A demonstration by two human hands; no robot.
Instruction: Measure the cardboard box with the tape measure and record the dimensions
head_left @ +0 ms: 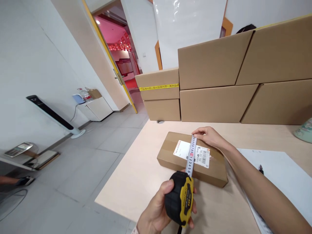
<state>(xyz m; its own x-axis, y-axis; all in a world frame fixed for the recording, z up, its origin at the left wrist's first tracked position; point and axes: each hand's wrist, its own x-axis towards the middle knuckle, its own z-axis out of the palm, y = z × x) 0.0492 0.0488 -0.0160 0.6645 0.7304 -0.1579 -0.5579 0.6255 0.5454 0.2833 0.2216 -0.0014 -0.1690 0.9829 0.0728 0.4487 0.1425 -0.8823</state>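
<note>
Reviewer: Begin nearest the camera.

Inspector: Left hand [156, 208] wrapped around a black-and-yellow tape measure [173, 198], held short of the box's near edge. In my judgement, the case should be kept low and steady so the blade does not bow.

Reviewer: Where should the reading be taken?

Inspector: At that near edge, preferably with the eye directly above it. From this angle the exact mark there is uncertain.

Reviewer: And the span itself?

Inspector: The blade [191, 161] crosses the brown box [167, 146] roughly the short way, over its white label [182, 149]. The box rests on the pale table [126, 182]. Check squareness to the long edges; a slant would overstate the width. Whether the blade lies flat throughout, I cannot tell.

Reviewer: Anything alongside?

Inspector: White paper [280, 172] with a dark pen [261, 169], right of the box, partly behind the forearm.

Reviewer: The far end?

Inspector: Right hand [210, 136] pinching the blade's tip at the far edge. The seating is too small to verify; it should sit flush.

Reviewer: Beyond?

Inspector: Stacked cartons [212, 104], apart from the box.
</note>
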